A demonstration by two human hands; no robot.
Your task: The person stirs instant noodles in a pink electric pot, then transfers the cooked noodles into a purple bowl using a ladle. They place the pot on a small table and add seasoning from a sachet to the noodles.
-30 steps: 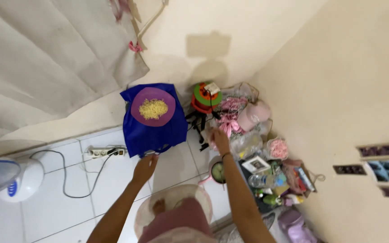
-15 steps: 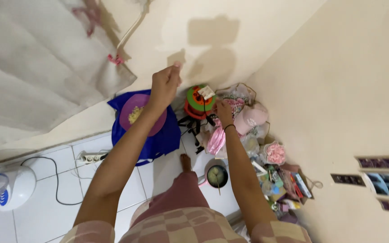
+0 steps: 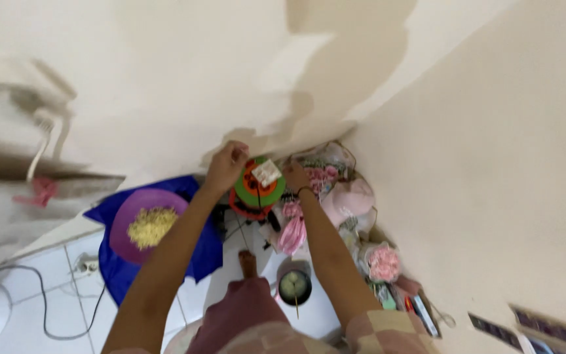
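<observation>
- Cable reel (image 3: 255, 189): hard plastic, green over orange, slight gloss; white paper tag (image 3: 266, 172) on top, matt.
- Purple plate (image 3: 147, 216): smooth plastic, semi-gloss; yellow bits on it look dry, crumbly.
- Blue bag (image 3: 201, 252) under plate: thin woven-look cloth, matt, creased.
- Pink cloth (image 3: 292, 233) below right hand (image 3: 294, 177): soft fabric, matt.
- Pink cap (image 3: 352, 200): cloth, matt.
- Floor tiles (image 3: 54, 308): white ceramic, glossy.
- Wall (image 3: 479, 151): painted plaster, matt, smooth.
- Left hand (image 3: 226, 165) on reel rim.

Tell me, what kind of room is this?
Probably a corner of a home. There's a white tiled floor, cream walls, a power strip by the wall, and a heap of pink odds and ends in the corner.
</observation>
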